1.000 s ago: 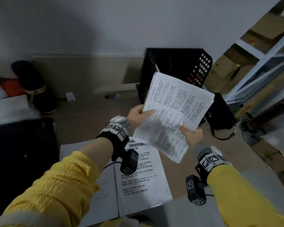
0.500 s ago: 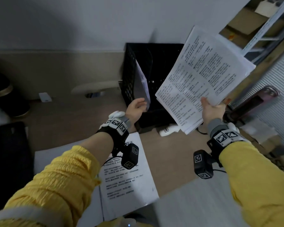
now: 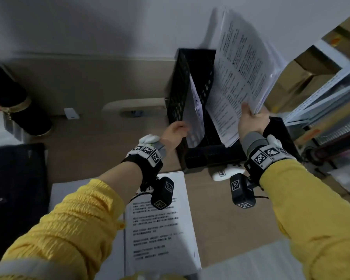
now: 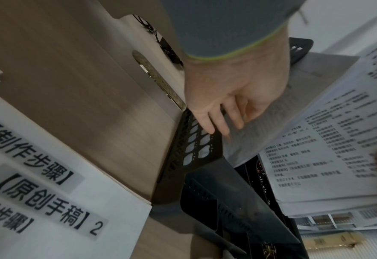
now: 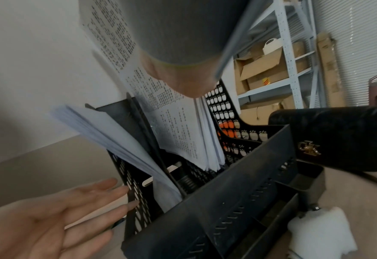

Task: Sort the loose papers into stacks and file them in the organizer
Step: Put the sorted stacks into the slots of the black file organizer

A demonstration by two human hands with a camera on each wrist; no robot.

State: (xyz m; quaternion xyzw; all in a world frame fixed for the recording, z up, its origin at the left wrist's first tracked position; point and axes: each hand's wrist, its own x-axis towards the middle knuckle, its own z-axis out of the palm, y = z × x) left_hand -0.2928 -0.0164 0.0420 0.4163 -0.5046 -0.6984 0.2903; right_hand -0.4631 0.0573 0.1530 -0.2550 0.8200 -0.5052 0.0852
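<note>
The organizer [image 3: 192, 81] is viewed from above at 12 o'clock; it is shared, close, by both wrist views.

Wooden desk [image 3: 85, 150]: black organizer [image 3: 192, 156], printed sheets [image 3: 162, 225], black bag [image 3: 279, 132].

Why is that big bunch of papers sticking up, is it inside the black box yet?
Partly in. The right hand grips the paper stack, whose bottom edge sits inside the black organizer, most still sticking out.
</note>
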